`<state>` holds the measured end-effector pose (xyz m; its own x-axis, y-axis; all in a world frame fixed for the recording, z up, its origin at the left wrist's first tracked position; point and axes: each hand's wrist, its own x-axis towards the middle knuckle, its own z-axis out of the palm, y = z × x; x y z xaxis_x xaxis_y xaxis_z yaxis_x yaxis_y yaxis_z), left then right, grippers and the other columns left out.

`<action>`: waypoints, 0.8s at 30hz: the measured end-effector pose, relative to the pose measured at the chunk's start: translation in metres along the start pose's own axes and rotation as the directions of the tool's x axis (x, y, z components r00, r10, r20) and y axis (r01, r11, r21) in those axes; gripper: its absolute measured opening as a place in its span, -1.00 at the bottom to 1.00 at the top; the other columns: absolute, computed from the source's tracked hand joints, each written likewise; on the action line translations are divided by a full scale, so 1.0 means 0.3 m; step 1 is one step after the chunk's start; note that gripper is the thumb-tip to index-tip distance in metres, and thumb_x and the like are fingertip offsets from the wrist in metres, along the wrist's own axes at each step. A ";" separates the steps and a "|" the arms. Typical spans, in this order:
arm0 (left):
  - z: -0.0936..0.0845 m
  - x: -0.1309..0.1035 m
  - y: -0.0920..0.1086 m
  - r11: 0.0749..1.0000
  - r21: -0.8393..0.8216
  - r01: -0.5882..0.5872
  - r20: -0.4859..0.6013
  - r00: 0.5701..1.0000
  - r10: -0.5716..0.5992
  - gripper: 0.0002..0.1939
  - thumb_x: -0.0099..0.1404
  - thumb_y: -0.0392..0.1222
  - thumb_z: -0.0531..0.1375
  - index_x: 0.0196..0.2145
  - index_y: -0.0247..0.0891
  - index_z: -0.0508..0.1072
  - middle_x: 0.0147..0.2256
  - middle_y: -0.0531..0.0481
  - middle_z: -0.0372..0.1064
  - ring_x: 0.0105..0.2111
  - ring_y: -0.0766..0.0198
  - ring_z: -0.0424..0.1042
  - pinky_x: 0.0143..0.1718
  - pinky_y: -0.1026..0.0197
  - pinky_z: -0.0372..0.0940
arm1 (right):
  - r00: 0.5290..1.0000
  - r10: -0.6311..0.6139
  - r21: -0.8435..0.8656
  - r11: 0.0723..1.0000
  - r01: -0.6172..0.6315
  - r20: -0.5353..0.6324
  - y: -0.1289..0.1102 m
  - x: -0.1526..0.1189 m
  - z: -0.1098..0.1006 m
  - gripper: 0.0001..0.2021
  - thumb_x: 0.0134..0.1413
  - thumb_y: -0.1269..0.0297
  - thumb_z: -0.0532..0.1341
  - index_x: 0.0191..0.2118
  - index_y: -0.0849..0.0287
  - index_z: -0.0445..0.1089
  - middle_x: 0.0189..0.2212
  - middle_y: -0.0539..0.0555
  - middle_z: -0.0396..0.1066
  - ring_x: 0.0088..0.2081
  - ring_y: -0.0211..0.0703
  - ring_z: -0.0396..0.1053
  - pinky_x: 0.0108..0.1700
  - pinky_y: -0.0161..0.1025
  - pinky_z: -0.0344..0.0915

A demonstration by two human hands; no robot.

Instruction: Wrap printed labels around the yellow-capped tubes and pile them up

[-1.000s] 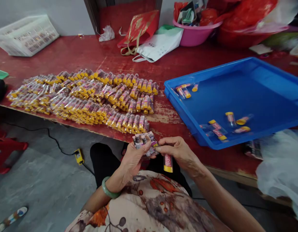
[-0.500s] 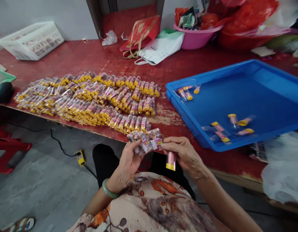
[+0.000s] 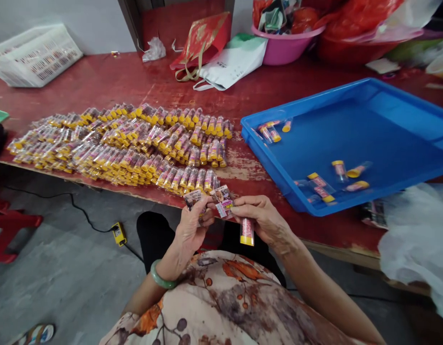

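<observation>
In my left hand [image 3: 192,225] are small printed cards [image 3: 192,198], pinched between thumb and fingers. My right hand [image 3: 266,220] grips a clear tube with a yellow cap and a pink label [image 3: 247,232], its capped end pointing down. Between both hands a single printed card [image 3: 222,201] stands up, its lower right corner at my right fingertips and its left side close to my left fingers. Just beyond the hands, rows of filled yellow-capped tubes [image 3: 135,148] lie stacked along the red table.
A blue tray [image 3: 272,177] at the right holds several loose tubes [image 3: 318,187]. Behind are a white basket [image 3: 45,57], a red gift bag [image 3: 203,38], a white bag [image 3: 230,64] and a pink basin [image 3: 289,48]. A red stool [image 3: 13,225] stands on the floor at left.
One card has come apart from those in my left hand and is now at my right fingertips. The tube stays in my right hand. The view has shifted slightly.
</observation>
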<state>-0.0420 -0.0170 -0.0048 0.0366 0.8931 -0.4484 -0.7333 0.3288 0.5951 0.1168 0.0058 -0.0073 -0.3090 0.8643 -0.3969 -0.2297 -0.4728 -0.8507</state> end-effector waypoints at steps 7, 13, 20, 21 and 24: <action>-0.005 -0.010 0.012 0.982 0.189 0.006 -0.012 1.000 -0.004 -0.65 -0.10 -0.26 0.44 -0.53 -0.34 0.31 -0.61 0.20 0.08 -0.69 0.61 -0.06 -0.69 0.42 -0.16 | 0.989 -0.070 -0.217 0.971 0.097 0.127 -0.004 -0.021 -0.017 -0.72 -0.08 0.09 0.32 -0.51 0.25 0.44 -0.66 -0.05 0.23 -0.63 -0.41 0.07 -0.59 -0.40 -0.04; -0.039 -0.025 0.030 0.980 0.185 -0.074 -0.085 0.992 0.091 -0.70 -0.08 -0.22 0.43 -0.54 -0.34 0.35 -0.60 0.15 0.15 -0.66 0.56 0.02 -0.67 0.40 -0.08 | 0.760 0.154 -0.486 0.842 0.234 0.632 0.053 -0.146 -0.110 -0.78 0.12 0.10 0.22 -0.25 0.14 0.47 -0.31 0.03 0.35 -0.36 -0.27 0.34 -0.34 -0.33 0.27; -0.057 -0.063 0.033 0.982 0.142 -0.123 -0.111 0.984 0.139 -0.68 -0.08 -0.19 0.44 -0.55 -0.32 0.34 -0.61 0.15 0.16 -0.65 0.54 0.04 -0.64 0.37 -0.06 | 0.628 0.219 -0.625 0.553 0.551 0.747 0.109 -0.162 -0.105 -0.82 -0.01 0.46 0.18 -0.28 0.10 0.46 -0.32 0.01 0.43 -0.19 -0.14 0.33 -0.08 -0.19 0.24; -0.060 -0.072 0.037 0.982 0.141 -0.128 -0.116 0.983 0.145 -0.66 -0.07 -0.17 0.43 -0.55 -0.32 0.32 -0.61 0.15 0.15 -0.65 0.54 0.04 -0.65 0.37 -0.06 | 0.644 0.195 -0.631 0.531 0.565 0.740 0.101 -0.154 -0.100 -0.76 -0.05 0.49 0.18 -0.23 0.09 0.46 -0.31 0.01 0.44 -0.22 -0.15 0.35 -0.11 -0.21 0.25; -0.071 -0.098 0.047 0.983 0.115 -0.141 -0.150 0.976 0.158 -0.64 -0.05 -0.12 0.42 -0.53 -0.30 0.30 -0.62 0.16 0.13 -0.66 0.53 0.05 -0.66 0.38 -0.09 | 0.750 -0.025 -0.610 0.564 0.557 0.661 0.064 -0.128 -0.083 -0.62 -0.06 0.47 0.19 -0.06 0.07 0.41 -0.35 0.02 0.44 -0.35 -0.20 0.38 -0.31 -0.30 0.30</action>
<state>-0.0678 -0.0451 0.0027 -0.1818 0.8777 -0.4435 -0.6479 0.2324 0.7254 0.1472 -0.0323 -0.0169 -0.8361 0.5465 -0.0486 0.2617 0.3195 -0.9107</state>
